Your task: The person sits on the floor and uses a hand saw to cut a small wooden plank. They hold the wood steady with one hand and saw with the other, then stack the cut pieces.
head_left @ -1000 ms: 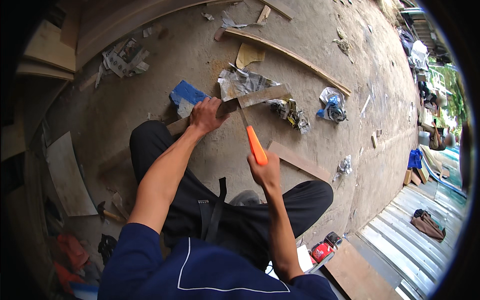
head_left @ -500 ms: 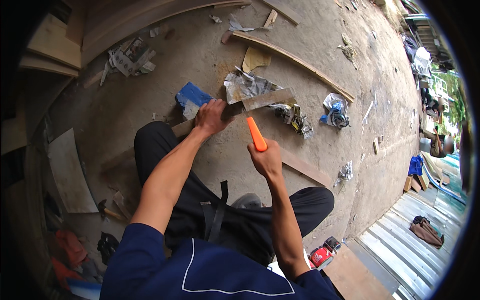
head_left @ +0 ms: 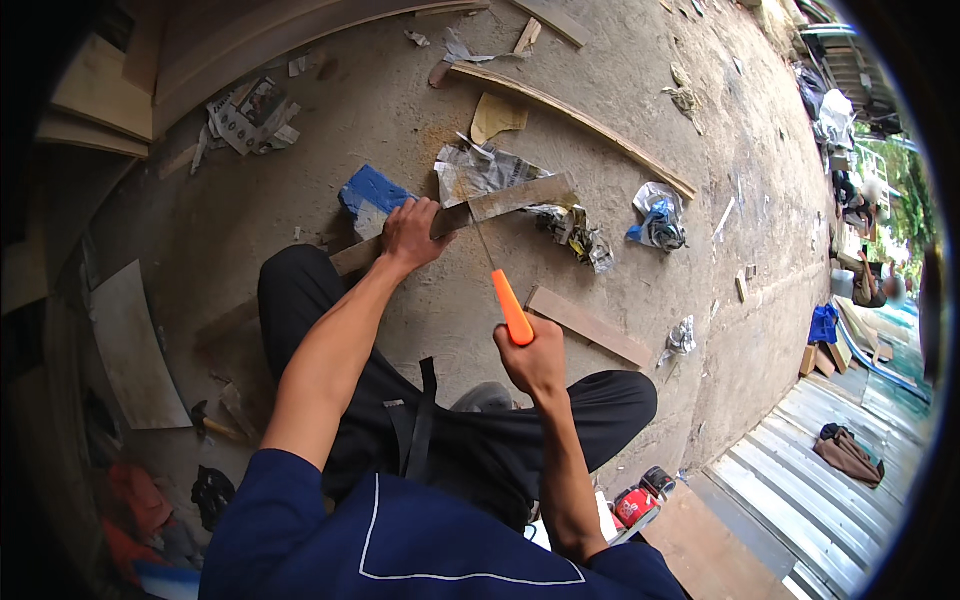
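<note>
My right hand [head_left: 533,357] is closed around the orange handle of a handsaw [head_left: 513,308]. The saw's thin blade, seen almost edge-on, reaches up to a wooden board [head_left: 522,197] and meets it just right of my left hand. With fingers wrapped over the board, my left hand [head_left: 410,237] presses it down near a blue-topped block [head_left: 376,192]. The board slants from beside my left knee up to the right, its far part over crumpled newspaper [head_left: 482,170].
A short wood offcut [head_left: 590,328] lies right of my right hand. Beyond the newspaper is a long wooden strip [head_left: 580,125]. Crumpled wrappers [head_left: 660,218] sit on the concrete floor. At left are a pale panel [head_left: 140,345] and a hammer [head_left: 215,425]; red cans [head_left: 635,507] stand lower right.
My right hand has pulled the saw back toward my body, so more of the blade shows. My left hand stays on the board. The whole view has shifted slightly.
</note>
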The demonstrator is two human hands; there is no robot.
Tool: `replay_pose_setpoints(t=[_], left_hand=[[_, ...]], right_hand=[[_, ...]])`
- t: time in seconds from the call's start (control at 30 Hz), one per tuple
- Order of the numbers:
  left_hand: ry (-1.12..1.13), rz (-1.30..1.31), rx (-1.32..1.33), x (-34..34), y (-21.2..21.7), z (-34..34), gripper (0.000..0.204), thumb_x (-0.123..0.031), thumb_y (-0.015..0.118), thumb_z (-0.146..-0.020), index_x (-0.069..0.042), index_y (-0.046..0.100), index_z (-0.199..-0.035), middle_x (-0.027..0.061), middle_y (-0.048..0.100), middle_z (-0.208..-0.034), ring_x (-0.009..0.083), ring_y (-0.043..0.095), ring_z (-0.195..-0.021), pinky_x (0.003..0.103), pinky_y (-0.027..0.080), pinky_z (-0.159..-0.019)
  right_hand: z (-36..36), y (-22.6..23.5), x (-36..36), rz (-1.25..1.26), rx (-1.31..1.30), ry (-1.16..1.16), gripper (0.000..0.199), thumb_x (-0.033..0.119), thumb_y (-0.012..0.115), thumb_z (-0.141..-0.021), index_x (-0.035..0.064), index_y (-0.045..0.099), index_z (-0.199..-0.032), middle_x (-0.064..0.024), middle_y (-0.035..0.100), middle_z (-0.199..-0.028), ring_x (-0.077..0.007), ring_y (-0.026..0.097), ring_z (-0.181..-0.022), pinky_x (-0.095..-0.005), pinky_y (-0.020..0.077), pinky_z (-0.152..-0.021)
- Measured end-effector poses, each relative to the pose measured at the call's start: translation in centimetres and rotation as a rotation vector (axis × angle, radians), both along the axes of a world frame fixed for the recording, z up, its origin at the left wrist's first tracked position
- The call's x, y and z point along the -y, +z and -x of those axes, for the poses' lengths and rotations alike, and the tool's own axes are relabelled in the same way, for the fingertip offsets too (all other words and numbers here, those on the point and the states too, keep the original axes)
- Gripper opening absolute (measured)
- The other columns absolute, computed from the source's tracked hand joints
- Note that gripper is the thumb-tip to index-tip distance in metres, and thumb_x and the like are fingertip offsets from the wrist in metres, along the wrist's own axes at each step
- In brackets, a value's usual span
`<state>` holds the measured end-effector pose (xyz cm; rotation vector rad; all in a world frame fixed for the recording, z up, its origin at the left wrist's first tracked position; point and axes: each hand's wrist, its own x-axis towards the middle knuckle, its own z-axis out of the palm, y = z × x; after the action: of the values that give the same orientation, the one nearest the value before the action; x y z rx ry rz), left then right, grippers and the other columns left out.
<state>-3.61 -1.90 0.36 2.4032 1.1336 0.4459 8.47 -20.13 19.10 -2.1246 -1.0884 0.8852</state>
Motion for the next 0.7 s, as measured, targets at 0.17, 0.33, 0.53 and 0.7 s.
replay_pose_setpoints(t=[0.17,0.33,0.53,0.7], left_hand=[[-0.024,-0.019,-0.013,-0.7,0.2,-0.7,0.045,-0.036,0.077,-0.069,-0.006,0.056,-0.095,0.0088,0.055,-0.092,0.0276,0.056,-0.095,0.040,0.045,-0.078],[-0.098,0.075,-0.137,-1.0,0.6,-0.2,0.053,-0.038,0.077,-0.072,-0.004,0.052,-0.104,0.0112,0.052,-0.100,0.0280,0.054,-0.100,0.040,0.045,-0.082],[-0.086,0.059,-0.179,-0.3,-0.4,-0.4,0.051,-0.037,0.075,-0.074,-0.004,0.050,-0.104,0.0118,0.052,-0.101,0.0290,0.052,-0.102,0.041,0.043,-0.082],[-0.078,0.034,-0.138,-0.6,-0.3,-0.2,0.049,-0.035,0.075,-0.074,-0.004,0.051,-0.101,0.0125,0.052,-0.100,0.0302,0.052,-0.102,0.041,0.042,-0.083]], right_hand=[[-0.8,-2.1,-3.9,0.072,-0.042,-0.039,0.027,0.020,0.063,-0.075,-0.0051,0.056,-0.068,-0.0223,0.053,-0.058,-0.0307,0.052,-0.049,-0.0380,0.0442,-0.054],[-1.3,-1.8,0.7,0.075,-0.090,-0.071,0.023,0.016,0.062,-0.074,-0.0045,0.055,-0.067,-0.0185,0.049,-0.054,-0.0218,0.049,-0.047,-0.0352,0.0432,-0.053],[-2.0,-1.9,-0.9,0.040,-0.071,-0.052,0.021,0.016,0.063,-0.075,-0.0030,0.058,-0.068,-0.0180,0.050,-0.054,-0.0192,0.050,-0.046,-0.0347,0.0431,-0.052],[-0.7,-2.0,2.9,-0.005,-0.114,-0.025,0.018,0.013,0.064,-0.074,-0.0034,0.058,-0.069,-0.0191,0.052,-0.056,-0.0235,0.055,-0.047,-0.0348,0.0447,-0.052]])
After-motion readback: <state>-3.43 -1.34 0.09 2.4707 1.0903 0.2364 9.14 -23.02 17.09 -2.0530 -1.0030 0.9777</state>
